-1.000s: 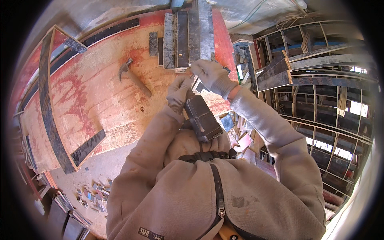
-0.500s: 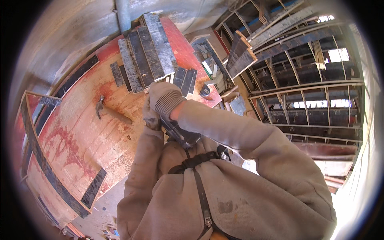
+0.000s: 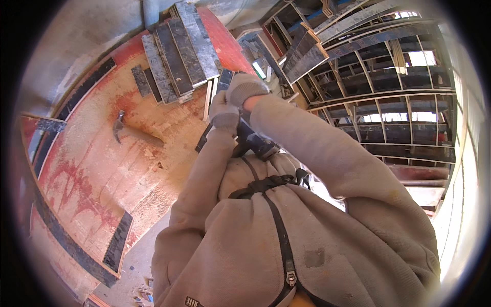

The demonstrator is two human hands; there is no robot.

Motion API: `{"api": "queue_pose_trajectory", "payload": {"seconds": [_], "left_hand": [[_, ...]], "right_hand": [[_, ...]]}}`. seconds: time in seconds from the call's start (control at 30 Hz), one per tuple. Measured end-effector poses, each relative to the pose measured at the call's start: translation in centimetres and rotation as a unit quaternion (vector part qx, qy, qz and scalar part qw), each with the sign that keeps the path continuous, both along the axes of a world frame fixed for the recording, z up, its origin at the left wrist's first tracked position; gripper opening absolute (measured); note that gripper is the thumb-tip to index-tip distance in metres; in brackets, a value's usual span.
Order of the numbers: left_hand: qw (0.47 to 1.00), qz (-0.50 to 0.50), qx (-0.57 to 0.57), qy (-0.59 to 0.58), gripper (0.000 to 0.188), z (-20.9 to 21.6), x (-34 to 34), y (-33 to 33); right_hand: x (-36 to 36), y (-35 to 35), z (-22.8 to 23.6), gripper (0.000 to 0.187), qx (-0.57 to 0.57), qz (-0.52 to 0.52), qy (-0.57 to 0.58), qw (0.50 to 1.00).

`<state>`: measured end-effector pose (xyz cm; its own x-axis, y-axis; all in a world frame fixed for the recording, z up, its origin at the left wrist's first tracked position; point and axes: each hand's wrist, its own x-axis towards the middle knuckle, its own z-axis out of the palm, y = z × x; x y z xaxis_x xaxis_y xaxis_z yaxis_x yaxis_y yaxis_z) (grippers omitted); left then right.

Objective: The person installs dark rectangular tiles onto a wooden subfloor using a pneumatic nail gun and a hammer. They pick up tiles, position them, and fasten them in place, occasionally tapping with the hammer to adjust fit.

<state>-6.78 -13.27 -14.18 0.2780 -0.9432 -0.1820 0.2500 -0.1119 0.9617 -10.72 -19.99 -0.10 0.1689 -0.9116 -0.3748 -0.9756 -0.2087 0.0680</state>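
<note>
Two gloved hands meeting at the near end of a dark panel strip.
The dark panel strip lies just beyond the left hand and immediately left of the right hand, its visible long axis running near to far with a slight slant to the right; the right hand sits farther from the body. Both hands are curled, side by side; their fingertips are hidden, so whether either grips the strip or a smaller piece is not shown. Dark planks lie stacked beyond, to the left; a claw hammer rests well apart, left, on the reddish worktop.
</note>
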Motion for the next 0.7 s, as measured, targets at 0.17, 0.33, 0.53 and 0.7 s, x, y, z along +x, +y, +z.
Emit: {"api": "queue_pose_trajectory", "payload": {"seconds": [0.17,0.33,0.53,0.7], "left_hand": [[0.967,0.062,0.019,-0.245,0.016,-0.1,-4.0,-0.3],[0.966,-0.042,-0.035,-0.251,0.024,-0.4,-3.7,-0.7],[0.993,-0.019,0.007,0.12,0.027,0.3,0.7,1.0],[0.993,-0.043,-0.055,0.093,0.028,0.6,2.6,1.2]], "right_hand": [[-4.0,-2.2,-2.2,0.047,0.119,0.049,0.158,0.979],[-8.0,-1.9,-3.5,0.03,0.142,0.221,0.191,0.946],[-7.8,-3.4,2.0,0.03,0.09,0.073,-0.079,0.99],[-8.8,-1.3,1.4,0.018,0.039,0.248,-0.168,0.953]]}}
